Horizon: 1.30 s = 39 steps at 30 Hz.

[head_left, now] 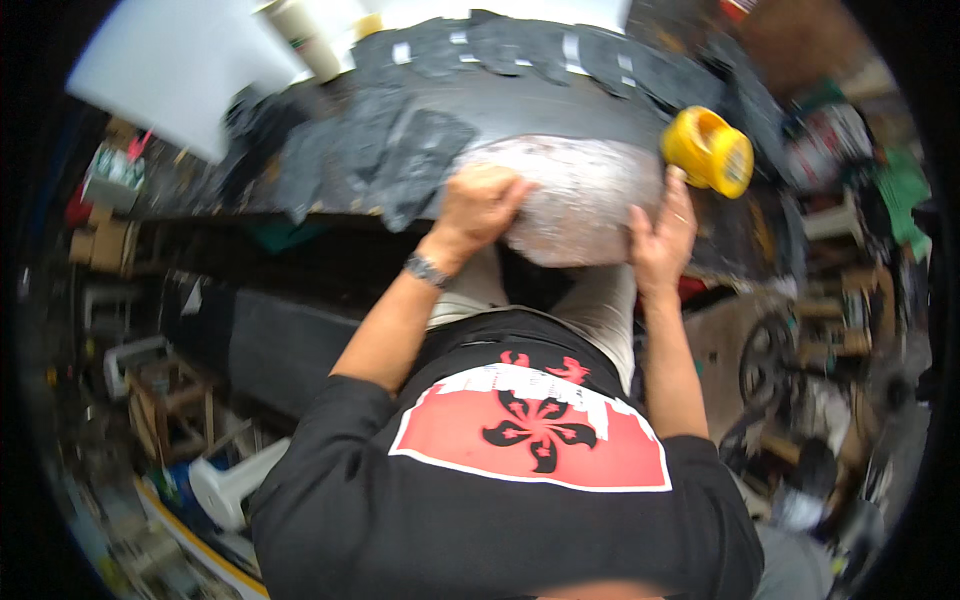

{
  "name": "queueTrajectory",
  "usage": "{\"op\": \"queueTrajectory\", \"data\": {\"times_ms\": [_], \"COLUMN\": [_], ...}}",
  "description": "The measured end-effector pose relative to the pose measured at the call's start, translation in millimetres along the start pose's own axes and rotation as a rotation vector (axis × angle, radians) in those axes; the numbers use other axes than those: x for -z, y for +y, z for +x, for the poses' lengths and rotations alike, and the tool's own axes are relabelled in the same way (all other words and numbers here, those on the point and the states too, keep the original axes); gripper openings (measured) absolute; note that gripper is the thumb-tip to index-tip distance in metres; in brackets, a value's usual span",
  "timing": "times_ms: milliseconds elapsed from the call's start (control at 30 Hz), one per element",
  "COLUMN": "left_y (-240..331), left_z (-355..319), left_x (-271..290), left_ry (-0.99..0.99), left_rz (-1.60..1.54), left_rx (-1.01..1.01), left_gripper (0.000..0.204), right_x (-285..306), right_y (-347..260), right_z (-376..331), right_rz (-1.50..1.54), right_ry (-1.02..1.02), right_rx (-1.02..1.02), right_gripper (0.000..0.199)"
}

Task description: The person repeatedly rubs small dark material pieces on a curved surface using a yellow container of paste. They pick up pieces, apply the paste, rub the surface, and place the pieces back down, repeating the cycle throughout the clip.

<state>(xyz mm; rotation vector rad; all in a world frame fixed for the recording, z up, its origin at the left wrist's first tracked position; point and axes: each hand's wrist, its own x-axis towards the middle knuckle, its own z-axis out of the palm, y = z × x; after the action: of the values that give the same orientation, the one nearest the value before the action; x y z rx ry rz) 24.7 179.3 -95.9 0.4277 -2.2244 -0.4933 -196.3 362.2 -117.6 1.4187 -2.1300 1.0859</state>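
Note:
A bulky bundle wrapped in clear plastic film (580, 195) rests at the near edge of a dark worktable (560, 105). My left hand (478, 205) lies on top of the bundle's left side, fingers curled over it. My right hand (662, 235) presses against the bundle's right end, palm on the wrap. A yellow tape dispenser (708, 150) sits just above my right hand, touching or almost touching the fingertips; whether the hand holds it is unclear. A watch (426, 269) is on my left wrist.
Several dark grey cloth or leather pieces (400, 150) lie across the table, with white tags on those at the back. A white board (190, 65) and a roll (300, 35) stand at the far left. Cluttered stools, boxes and machinery surround the table below and right.

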Motion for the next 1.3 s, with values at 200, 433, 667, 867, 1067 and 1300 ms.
{"op": "queueTrajectory", "data": {"times_ms": [200,433,667,867,1067,1300], "left_y": [21,41,42,46,80,100], "left_z": [15,80,159,165,151,146], "left_x": [5,-34,-155,-196,-201,-196], "left_ry": [-0.120,-0.443,-0.498,-0.624,-0.513,-0.529], "left_rz": [-0.244,-0.339,-0.517,-0.700,-0.512,-0.368], "left_rx": [0.219,0.077,0.116,0.070,-0.124,-0.028], "left_gripper": [0.015,0.068,0.129,0.125,0.115,0.113], "right_x": [12,51,43,70,68,91], "right_y": [-6,65,86,96,94,96], "right_z": [-9,54,77,61,40,56], "right_rz": [0.477,0.106,0.307,0.718,0.170,1.283], "right_ry": [0.197,0.332,0.170,0.277,0.247,0.649], "right_rx": [-0.233,-0.143,-0.186,-0.318,-0.110,-0.487], "right_gripper": [0.082,0.108,0.103,0.087,0.097,0.074]}}
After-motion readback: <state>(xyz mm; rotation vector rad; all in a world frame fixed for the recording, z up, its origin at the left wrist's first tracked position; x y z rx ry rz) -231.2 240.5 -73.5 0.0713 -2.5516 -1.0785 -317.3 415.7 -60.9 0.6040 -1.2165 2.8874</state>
